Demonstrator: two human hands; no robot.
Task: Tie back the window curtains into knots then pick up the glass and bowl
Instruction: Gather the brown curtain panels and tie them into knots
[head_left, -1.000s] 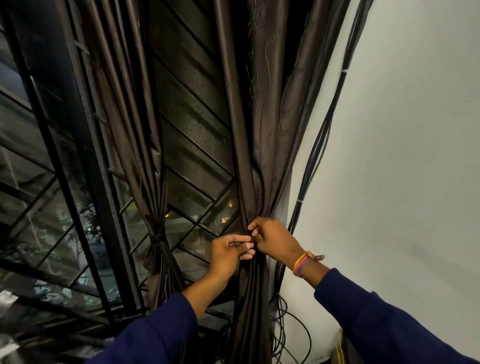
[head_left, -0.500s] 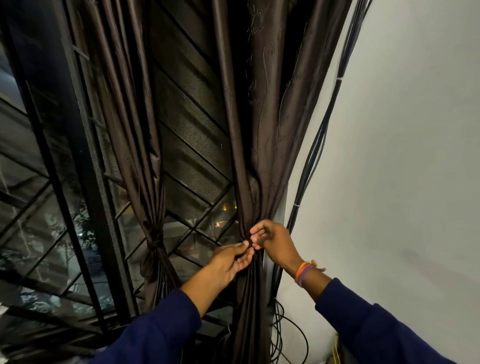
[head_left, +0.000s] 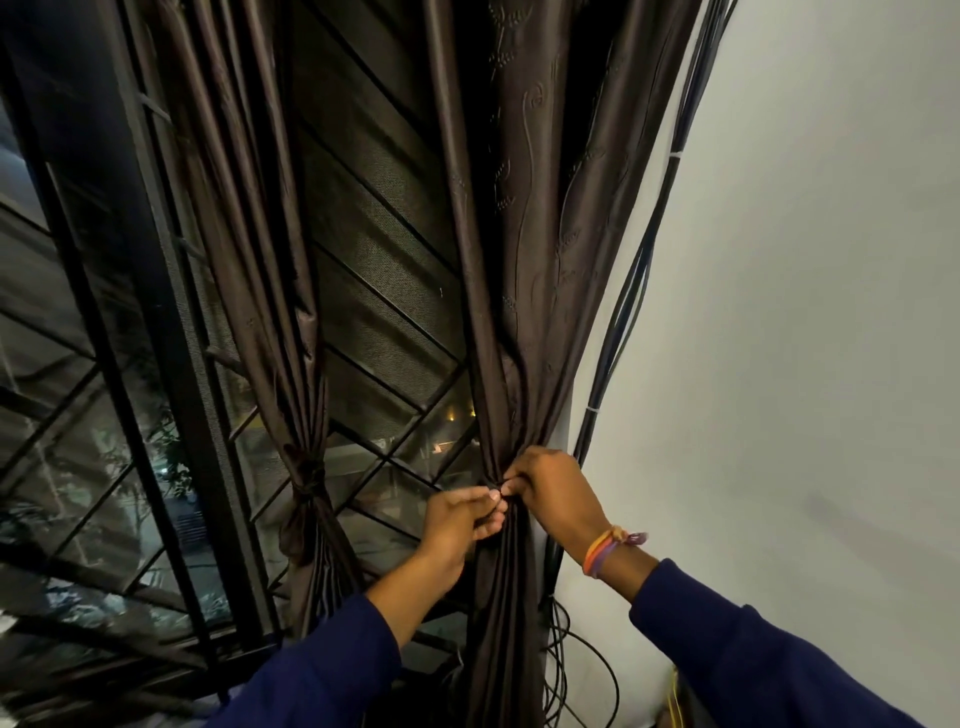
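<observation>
Since 0.5 s ago, both hands closed in at the gather of the right curtain (head_left: 519, 312). Left hand (head_left: 457, 525) and right hand (head_left: 550, 493) pinched its bunched folds. Best cinched evenly, matching the left curtain's knot (head_left: 307, 475). Glass, bowl: out of view.

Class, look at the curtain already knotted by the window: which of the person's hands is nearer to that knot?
Left. The left hand lies just right of the knot; the right hand grips the other curtain, farther right, by the wall.
</observation>
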